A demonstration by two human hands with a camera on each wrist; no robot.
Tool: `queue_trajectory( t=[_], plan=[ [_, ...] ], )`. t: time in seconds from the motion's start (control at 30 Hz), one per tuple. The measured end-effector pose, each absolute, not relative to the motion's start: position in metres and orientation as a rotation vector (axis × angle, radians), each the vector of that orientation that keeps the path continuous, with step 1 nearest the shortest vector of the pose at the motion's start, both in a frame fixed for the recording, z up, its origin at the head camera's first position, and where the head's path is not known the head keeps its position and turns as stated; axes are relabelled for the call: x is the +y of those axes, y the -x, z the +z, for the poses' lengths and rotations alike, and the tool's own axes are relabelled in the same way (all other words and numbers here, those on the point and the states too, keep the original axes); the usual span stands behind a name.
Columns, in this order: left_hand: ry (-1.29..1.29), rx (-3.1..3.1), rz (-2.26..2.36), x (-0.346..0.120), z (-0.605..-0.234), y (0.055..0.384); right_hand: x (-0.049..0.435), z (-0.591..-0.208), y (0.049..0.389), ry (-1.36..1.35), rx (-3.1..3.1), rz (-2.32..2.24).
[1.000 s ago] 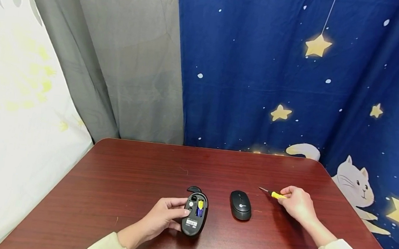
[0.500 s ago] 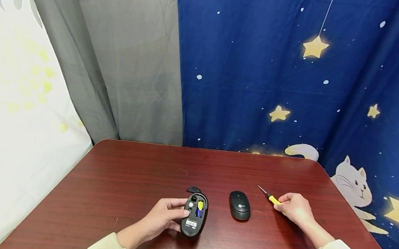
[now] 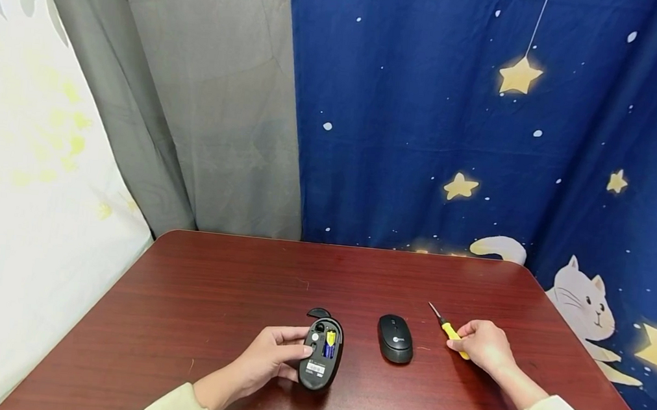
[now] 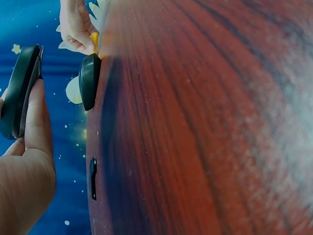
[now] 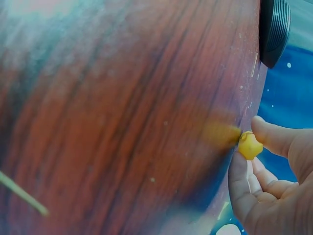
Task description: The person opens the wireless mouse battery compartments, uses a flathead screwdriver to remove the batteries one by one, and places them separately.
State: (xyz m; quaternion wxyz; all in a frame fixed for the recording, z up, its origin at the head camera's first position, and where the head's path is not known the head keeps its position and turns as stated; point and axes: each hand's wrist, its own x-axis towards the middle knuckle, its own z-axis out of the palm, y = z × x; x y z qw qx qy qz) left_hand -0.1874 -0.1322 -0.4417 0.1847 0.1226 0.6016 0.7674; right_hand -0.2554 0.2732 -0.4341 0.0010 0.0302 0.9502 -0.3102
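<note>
My left hand (image 3: 268, 359) holds a black computer mouse (image 3: 316, 373) by its left side, thumb on its underside, which faces up. The battery bay in it is uncovered and shows a yellow-and-blue battery (image 3: 330, 344). Just beyond that mouse lies its small black cover (image 3: 319, 312) on the table. A second black mouse (image 3: 395, 338) stands upright on its base between the two hands. At the right, my right hand (image 3: 486, 346) pinches the yellow handle of a screwdriver (image 3: 450, 331) between thumb and fingers; its metal tip points away to the upper left. The right wrist view shows the handle's end (image 5: 250, 146).
The reddish-brown wooden table (image 3: 228, 274) fills the lower view. Behind it hang a grey curtain (image 3: 224, 124) and a blue star-patterned curtain (image 3: 407, 108). White cloth (image 3: 26, 237) covers the left side.
My right hand has drawn the screwdriver slightly toward me and turned it, so its tip points more away from me. The left hand and both mice stay as they were.
</note>
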Motion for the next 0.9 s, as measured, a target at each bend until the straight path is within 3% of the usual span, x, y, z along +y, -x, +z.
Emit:
queue_trajectory(
  t=[0.9],
  plan=[
    [-0.338,1.69,2.162,-0.1324,-0.4422,0.1871,0.2762,-0.4325,0.254,-0.071,2.974,-0.94]
  ],
)
